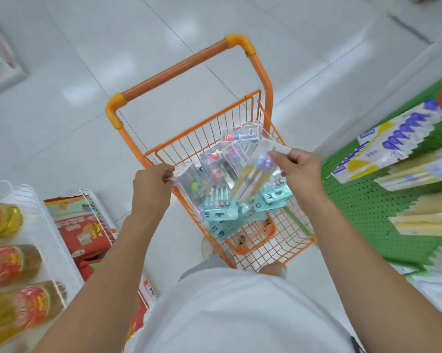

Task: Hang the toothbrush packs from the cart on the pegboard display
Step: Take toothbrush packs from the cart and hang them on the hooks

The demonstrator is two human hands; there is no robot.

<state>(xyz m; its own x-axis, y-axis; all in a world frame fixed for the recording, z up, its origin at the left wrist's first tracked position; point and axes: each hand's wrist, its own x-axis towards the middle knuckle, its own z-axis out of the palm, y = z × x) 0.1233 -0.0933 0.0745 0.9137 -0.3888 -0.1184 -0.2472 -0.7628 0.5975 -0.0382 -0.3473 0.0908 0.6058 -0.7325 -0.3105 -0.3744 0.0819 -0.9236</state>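
From the head view, looking straight down: the left hand point(152, 186) pinches a clear toothbrush pack point(191, 189) by its top tab, and the right hand point(300, 171) pinches a second pack point(253, 179) by its hanging tab, yellow and purple inside. Holding them by the tabs makes sense, I'd say: that is the end that goes onto a hook, so each pack dangles ready to hang. Both are lifted just above the orange cart point(298, 240), over the heap of remaining packs point(227, 159) lying in its basket, teal cards nearest the person.

Off to the right stands the green pegboard point(362, 200), close beside the cart's right rim, with rows of blurred hanging goods point(393, 146) already crowding its upper part. The bare green stretch near the cart looks like the open room. On the left, a white wire shelf point(36, 200) with oil bottles point(3, 220) and red bags point(84, 230) narrows the aisle, so the swing right is the free way, minding the cart's tall handle point(179, 64) on the far side.
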